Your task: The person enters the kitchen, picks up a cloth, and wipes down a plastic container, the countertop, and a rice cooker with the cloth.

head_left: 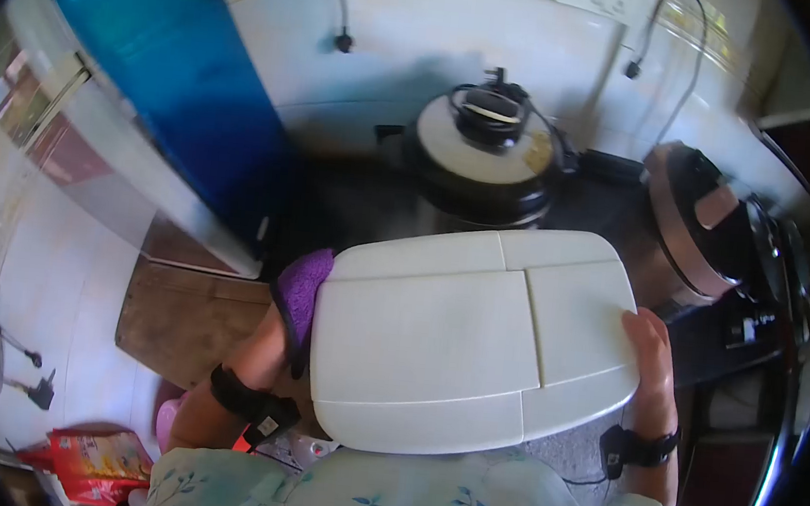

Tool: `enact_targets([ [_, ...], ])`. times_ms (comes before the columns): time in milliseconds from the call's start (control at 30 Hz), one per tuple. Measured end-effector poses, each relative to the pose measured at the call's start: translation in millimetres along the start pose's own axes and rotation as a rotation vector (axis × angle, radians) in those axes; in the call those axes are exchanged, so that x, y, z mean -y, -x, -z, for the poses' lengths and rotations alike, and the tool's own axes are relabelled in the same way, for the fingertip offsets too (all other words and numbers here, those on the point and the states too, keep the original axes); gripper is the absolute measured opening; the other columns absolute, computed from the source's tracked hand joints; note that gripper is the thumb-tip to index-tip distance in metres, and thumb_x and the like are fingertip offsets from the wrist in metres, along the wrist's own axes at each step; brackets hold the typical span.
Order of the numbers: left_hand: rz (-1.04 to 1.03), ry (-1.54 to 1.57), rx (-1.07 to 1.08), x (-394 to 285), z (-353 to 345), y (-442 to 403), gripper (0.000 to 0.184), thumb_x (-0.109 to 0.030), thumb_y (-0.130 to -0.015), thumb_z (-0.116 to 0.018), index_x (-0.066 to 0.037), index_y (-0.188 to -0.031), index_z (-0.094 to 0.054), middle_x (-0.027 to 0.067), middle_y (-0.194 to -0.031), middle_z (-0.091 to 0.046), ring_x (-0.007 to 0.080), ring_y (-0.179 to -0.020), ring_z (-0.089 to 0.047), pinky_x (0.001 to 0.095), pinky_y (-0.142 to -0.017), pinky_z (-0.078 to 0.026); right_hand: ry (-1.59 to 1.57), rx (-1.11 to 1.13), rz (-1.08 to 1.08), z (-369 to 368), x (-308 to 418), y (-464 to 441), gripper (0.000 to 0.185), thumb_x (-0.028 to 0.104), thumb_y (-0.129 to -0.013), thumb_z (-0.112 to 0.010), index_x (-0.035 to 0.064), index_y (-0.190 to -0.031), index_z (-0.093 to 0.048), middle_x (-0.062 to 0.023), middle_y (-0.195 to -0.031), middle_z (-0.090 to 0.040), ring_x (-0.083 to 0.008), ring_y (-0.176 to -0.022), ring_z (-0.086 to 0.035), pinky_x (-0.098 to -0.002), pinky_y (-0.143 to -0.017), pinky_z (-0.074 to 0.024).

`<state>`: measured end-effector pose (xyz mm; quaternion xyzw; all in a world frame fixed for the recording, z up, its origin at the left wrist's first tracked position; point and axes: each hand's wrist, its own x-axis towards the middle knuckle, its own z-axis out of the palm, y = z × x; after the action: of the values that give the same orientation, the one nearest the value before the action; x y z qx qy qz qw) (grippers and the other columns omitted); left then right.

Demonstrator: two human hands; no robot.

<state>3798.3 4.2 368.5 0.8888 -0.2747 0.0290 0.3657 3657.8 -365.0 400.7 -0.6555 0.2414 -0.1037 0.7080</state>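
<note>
A white plastic box or lid (426, 343) with rounded corners and panel seams across its top is held in front of my body, slightly tilted. At its left end is a purple cloth (302, 292) with a dark edge; my left hand (272, 333) holds it against the side, its fingers mostly hidden. My right hand (649, 350) grips the right end, with its fingertips out of sight around the edge. The underside of the white thing cannot be seen. Each wrist wears a black strap.
Behind stands a round pot (477, 167) with a coiled cord on its lid. A rice cooker (695, 227) is at right on the dark counter (348, 184). At left are a tall blue-sided appliance (165, 64), a brown board (189, 320) and a red packet (102, 466). Plugs hang on the wall.
</note>
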Motion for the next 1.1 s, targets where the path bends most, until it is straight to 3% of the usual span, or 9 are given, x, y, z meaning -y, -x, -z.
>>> enact_targets([
  [233,-0.275,-0.079,-0.135,15.8,-31.8,-34.4,0.025,-0.015,-0.077,-0.055,0.0,-0.097,-0.055,0.0143,-0.094,-0.058,0.0291,-0.083,-0.056,0.0352,-0.077,-0.045,0.003,-0.096,0.06,48.6,-14.7,-24.1,0.019,0.02,-0.08,-0.052,0.0011,-0.082,-0.055,-0.0039,-0.067,-0.056,-0.0092,-0.056,-0.051,-0.0229,-0.05,-0.0405],
  [300,-0.404,-0.441,0.097,-19.0,-4.6,-49.0,0.024,-0.009,-0.077,-0.053,0.001,-0.099,-0.052,0.0175,-0.095,-0.056,0.0323,-0.087,-0.055,0.0351,-0.076,-0.045,0.316,0.035,0.094,66.6,-16.4,-26.3,0.021,0.021,-0.081,-0.054,0.0014,-0.088,-0.055,-0.0091,-0.078,-0.058,-0.0154,-0.067,-0.057,-0.0255,-0.058,-0.045],
  [367,-0.619,-0.389,0.077,-42.8,8.4,-48.6,0.032,-0.006,-0.076,-0.052,0.003,-0.106,-0.051,0.0196,-0.101,-0.055,0.0347,-0.096,-0.053,0.0372,-0.084,-0.044,0.911,-0.346,0.724,41.7,9.8,-3.8,0.023,0.02,-0.08,-0.055,0.0034,-0.096,-0.057,-0.0151,-0.098,-0.056,-0.0279,-0.094,-0.055,-0.0345,-0.077,-0.0466],
  [500,-0.618,-0.438,0.131,-114.4,32.1,-40.6,0.037,-0.008,-0.073,-0.055,0.004,-0.108,-0.051,0.0208,-0.106,-0.053,0.0366,-0.104,-0.048,0.046,-0.093,-0.036,1.164,0.149,0.882,24.7,25.1,15.5,0.046,0.041,-0.078,-0.059,0.0092,-0.111,-0.057,-0.0145,-0.129,-0.043,-0.0372,-0.127,-0.027,-0.0525,-0.102,-0.022],
  [633,-0.582,-0.58,0.394,-90.1,11.5,-30.7,0.036,-0.015,-0.073,-0.052,0.003,-0.104,-0.054,0.0224,-0.109,-0.051,0.041,-0.109,-0.042,0.0512,-0.098,-0.027,1.198,0.271,0.796,18.4,19.4,6.6,0.049,0.051,-0.074,-0.059,0.0138,-0.107,-0.062,-0.0138,-0.125,-0.048,-0.035,-0.126,-0.031,-0.0526,-0.105,-0.0142],
  [767,-0.557,-0.623,0.491,-102.0,-12.9,-45.8,0.036,-0.019,-0.072,-0.05,0.001,-0.102,-0.054,0.0243,-0.111,-0.049,0.0433,-0.108,-0.041,0.0546,-0.096,-0.026,1.115,0.241,0.777,17.4,20.5,6.7,0.041,0.034,-0.066,-0.069,0.0144,-0.102,-0.065,-0.0133,-0.121,-0.051,-0.0361,-0.123,-0.035,-0.053,-0.104,-0.0148],
  [800,-0.488,-0.602,0.548,-106.6,-13.6,-46.1,0.04,-0.015,-0.076,-0.049,0.004,-0.111,-0.049,0.0279,-0.123,-0.039,0.0449,-0.118,-0.031,0.0508,-0.103,-0.017,1.095,0.239,0.788,17.8,20.2,6.4,0.041,0.028,-0.063,-0.071,0.0149,-0.101,-0.065,-0.0127,-0.12,-0.052,-0.037,-0.123,-0.035,-0.053,-0.104,-0.0155],
  [900,-0.515,-0.585,0.519,-111.3,-34.6,-57.9,0.042,-0.018,-0.077,-0.049,0.005,-0.113,-0.047,0.0281,-0.125,-0.036,0.0446,-0.121,-0.028,0.0506,-0.104,-0.014,1.08,0.247,0.816,20.6,19.9,5.5,0.04,0.029,-0.065,-0.07,0.0149,-0.101,-0.064,-0.0124,-0.12,-0.052,-0.0373,-0.122,-0.036,-0.0529,-0.104,-0.0154],
  [1100,-0.808,-0.37,0.581,-160.5,-93.2,-109.6,0.044,-0.019,-0.079,-0.044,0.002,-0.117,-0.046,0.0255,-0.128,-0.035,0.0422,-0.123,-0.027,0.0517,-0.104,-0.013,1.061,0.227,0.866,23.1,16.3,4.7,0.036,0.031,-0.069,-0.067,0.014,-0.1,-0.064,-0.0126,-0.117,-0.053,-0.0379,-0.119,-0.038,-0.0552,-0.101,-0.0183],
])
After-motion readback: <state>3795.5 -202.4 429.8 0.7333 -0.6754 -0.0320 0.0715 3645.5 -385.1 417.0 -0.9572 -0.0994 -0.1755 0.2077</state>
